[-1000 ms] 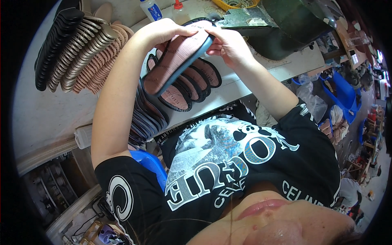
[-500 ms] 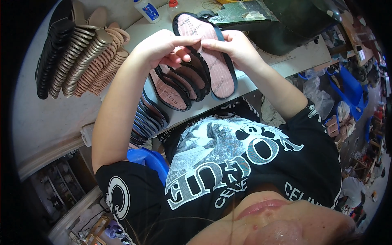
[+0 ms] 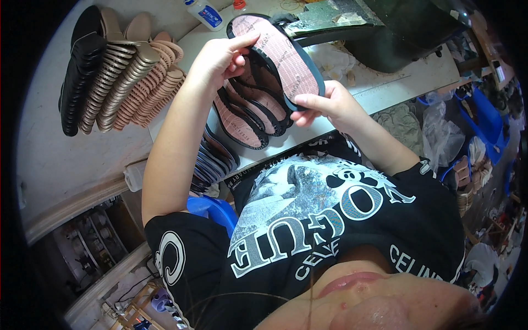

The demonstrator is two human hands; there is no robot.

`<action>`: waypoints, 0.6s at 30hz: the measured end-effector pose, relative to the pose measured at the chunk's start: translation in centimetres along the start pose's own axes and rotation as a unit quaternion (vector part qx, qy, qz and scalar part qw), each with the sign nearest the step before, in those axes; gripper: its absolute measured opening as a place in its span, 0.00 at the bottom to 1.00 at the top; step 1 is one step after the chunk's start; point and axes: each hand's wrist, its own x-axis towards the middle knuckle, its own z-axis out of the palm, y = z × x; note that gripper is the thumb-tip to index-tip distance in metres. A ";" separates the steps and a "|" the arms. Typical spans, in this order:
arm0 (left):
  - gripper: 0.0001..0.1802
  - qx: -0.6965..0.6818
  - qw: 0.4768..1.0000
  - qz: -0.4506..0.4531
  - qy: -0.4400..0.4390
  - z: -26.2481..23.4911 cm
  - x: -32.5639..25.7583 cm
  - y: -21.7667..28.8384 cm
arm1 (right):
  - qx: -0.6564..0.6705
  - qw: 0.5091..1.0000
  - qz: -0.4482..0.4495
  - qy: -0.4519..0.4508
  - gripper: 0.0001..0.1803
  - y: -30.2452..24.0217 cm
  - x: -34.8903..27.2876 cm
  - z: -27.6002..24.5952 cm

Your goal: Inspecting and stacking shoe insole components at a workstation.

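Observation:
My left hand [image 3: 231, 60] pinches the left edge of a shoe insole [image 3: 280, 55] near its wide end, thumb on the upper face. At the narrow end, my right hand [image 3: 324, 104] grips it with the thumb on top and fingers underneath. This insole has a pink patterned face, a black rim and a dark teal layer along its right side. Below it on the table, several similar pink insoles with black edging [image 3: 240, 122] lie overlapping, partly hidden by the held one and my left hand.
Rows of black, gold and pink shoe parts [image 3: 118, 82] stand at the left. A stack of dark insoles [image 3: 217, 159] sits by the near edge of the white table [image 3: 379, 82]. At the back are a white-and-blue bottle [image 3: 204, 15] and a dark green machine [image 3: 407, 38]. Blue containers [image 3: 484, 129] stand right.
My right hand has slid from the insole's upper part down to its narrow end. The insole has tilted and its narrow end has swung right and up; my left hand still pinches the wide end.

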 end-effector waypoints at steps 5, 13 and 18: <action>0.21 0.002 1.000 -0.009 0.013 -0.9 1.6 0.6 | 0.056 0.994 -0.078 0.043 0.16 1.1 1.7 1.7; 0.27 0.120 0.992 -0.040 0.000 -3.3 6.0 1.7 | 0.124 0.978 -0.134 0.100 0.17 -1.2 4.9 2.4; 0.46 0.317 0.917 0.191 0.147 -5.3 9.1 0.8 | 0.104 0.976 -0.155 0.112 0.19 -1.5 5.9 2.4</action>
